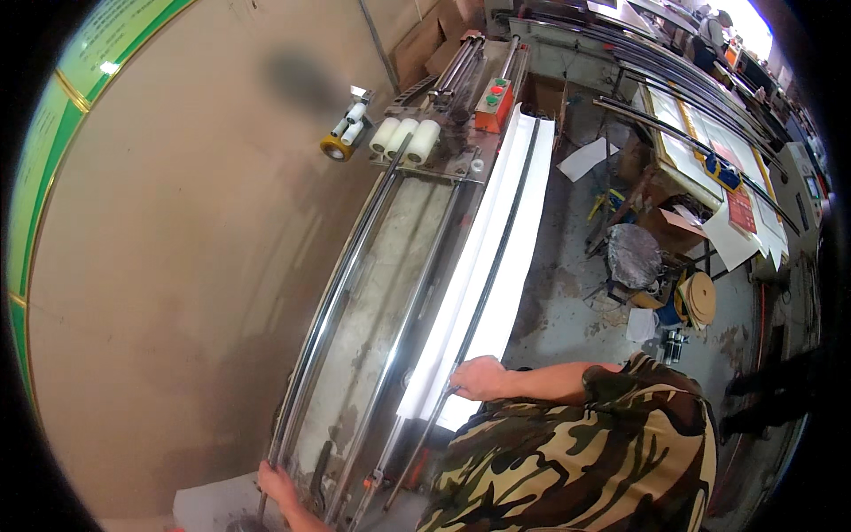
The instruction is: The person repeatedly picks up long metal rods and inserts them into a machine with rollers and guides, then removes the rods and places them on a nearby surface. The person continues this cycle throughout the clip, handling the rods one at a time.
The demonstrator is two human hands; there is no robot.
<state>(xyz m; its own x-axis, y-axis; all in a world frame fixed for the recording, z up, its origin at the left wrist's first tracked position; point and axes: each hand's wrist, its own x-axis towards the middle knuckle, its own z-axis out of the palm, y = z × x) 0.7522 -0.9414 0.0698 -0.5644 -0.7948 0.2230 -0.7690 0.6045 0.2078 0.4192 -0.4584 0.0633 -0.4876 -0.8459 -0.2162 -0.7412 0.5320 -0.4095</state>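
Note:
My left hand (277, 484) is low at the left, its fingers closed round the near end of a long metal rod (340, 268) that slants along the machine. Farther right, my right hand (479, 379) is closed on a thin dark rod (501, 232). That rod lies lengthwise over a long white sheet (514, 257), which hangs along the machine's right side. Its near end sticks out past my fist. Parts of my fingers are hidden on both hands.
At the machine's far end are white rollers (404, 139) and an orange control box (493, 108) with green buttons. A holder with tape rolls (346, 135) is on the left wall. To the right stand a covered stool (633, 254), a round spool (700, 298) and racked long bars. Another person (712, 34) is far back.

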